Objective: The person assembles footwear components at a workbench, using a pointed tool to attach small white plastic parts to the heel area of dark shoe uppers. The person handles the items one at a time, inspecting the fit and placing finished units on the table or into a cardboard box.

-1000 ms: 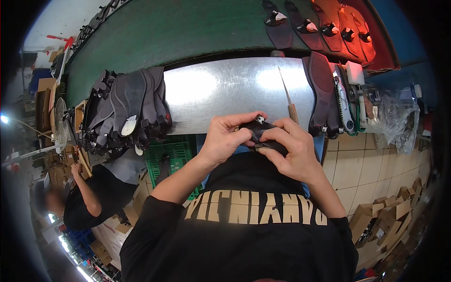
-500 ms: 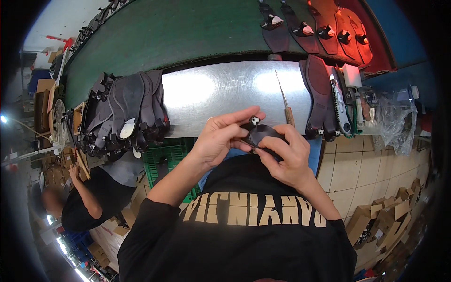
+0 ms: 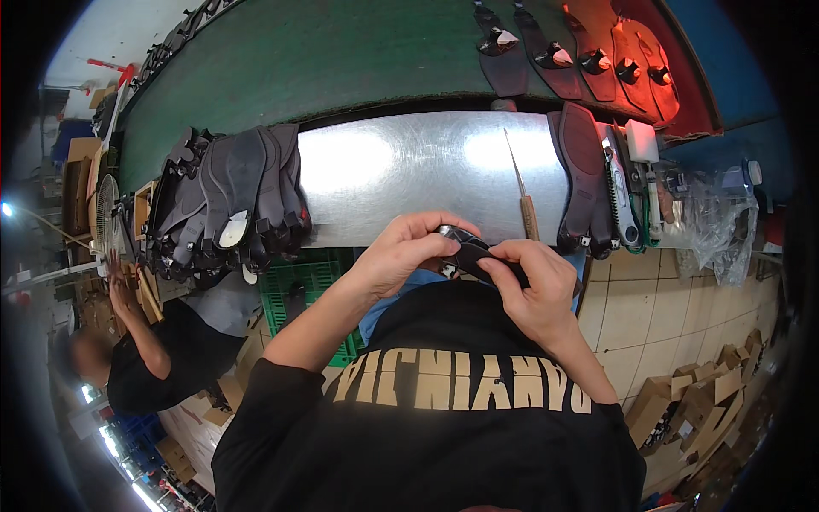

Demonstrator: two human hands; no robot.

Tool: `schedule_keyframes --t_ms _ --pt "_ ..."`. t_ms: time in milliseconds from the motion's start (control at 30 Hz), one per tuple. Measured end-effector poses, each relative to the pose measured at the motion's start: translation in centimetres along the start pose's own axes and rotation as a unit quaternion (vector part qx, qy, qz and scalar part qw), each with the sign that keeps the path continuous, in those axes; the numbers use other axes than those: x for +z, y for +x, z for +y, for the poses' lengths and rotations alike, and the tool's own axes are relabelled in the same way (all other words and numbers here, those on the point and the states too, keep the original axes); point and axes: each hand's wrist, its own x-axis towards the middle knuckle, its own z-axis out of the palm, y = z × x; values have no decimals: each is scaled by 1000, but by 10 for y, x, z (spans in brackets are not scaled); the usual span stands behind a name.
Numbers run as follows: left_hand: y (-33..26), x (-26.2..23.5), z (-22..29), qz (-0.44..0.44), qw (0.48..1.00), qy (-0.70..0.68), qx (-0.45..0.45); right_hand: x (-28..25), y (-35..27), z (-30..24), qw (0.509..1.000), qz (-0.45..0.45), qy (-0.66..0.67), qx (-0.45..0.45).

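Between my two hands is a dark sandal footbed, bent, with a shiny black strap part and a small white-and-black piece near its lower left end. My left hand pinches the strap end, thumb on top. My right hand grips the other end between thumb and fingers; its underside is hidden. Just beyond the right hand, an awl with a wooden handle lies on the metal worktop, its point facing away from me.
Dark sandal footbeds are heaped at the worktop's left, with more at its right beside a utility knife and a plastic bag. Beyond is a green conveyor belt carrying several footbeds. A person works at left; a green crate stands below.
The footbed has been turned over in my hands, its white-and-black piece swinging from the top to the lower side. At left, the other person's hand has risen.
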Motion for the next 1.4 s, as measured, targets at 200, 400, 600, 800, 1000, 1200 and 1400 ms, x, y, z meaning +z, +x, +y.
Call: schedule_keyframes --t_ms 200,400,600,800,1000,1200,1400 --pt "2 0 -8 21 998 40 38 5 -5 0 999 -6 8 35" --pt "1 4 -13 51 993 77 79 11 -7 2 987 8 99 124" --pt "-4 0 -7 33 989 102 104 3 12 7 956 -129 189 186" --pt "-14 -34 -7 130 977 32 163 -4 44 11 999 37 -4 -6" --pt "-14 -64 -25 188 946 -209 162 27 31 54 967 80 -235 49" --pt "-1 -55 -41 138 924 -343 93 26 13 65 981 121 -62 138" --pt "21 -25 -45 64 876 -477 4 30 -10 9 918 -114 281 255"
